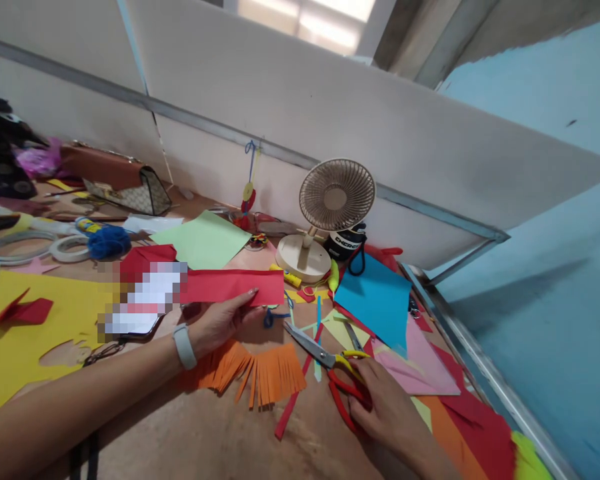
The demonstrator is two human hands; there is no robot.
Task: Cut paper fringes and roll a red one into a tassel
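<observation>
My left hand point(223, 320) pinches the lower edge of a long red paper strip point(230, 285) and holds it just above the table. A grey band sits on that wrist. My right hand point(383, 403) rests lower right, fingers curled around the red handle of the scissors point(330, 363), whose steel blades point up and left toward the strip. A fringed orange paper point(260, 373) lies between the two hands.
A small beige desk fan point(325, 213) stands at the back by a dark jar point(347, 241). Sheets of blue paper point(375, 300), green paper point(205, 240), yellow paper point(25, 340) and pink paper point(410, 367) cover the table. Tape rolls point(67, 249) and a brown bag point(115, 175) sit far left. A phone point(135, 313) lies near my left wrist.
</observation>
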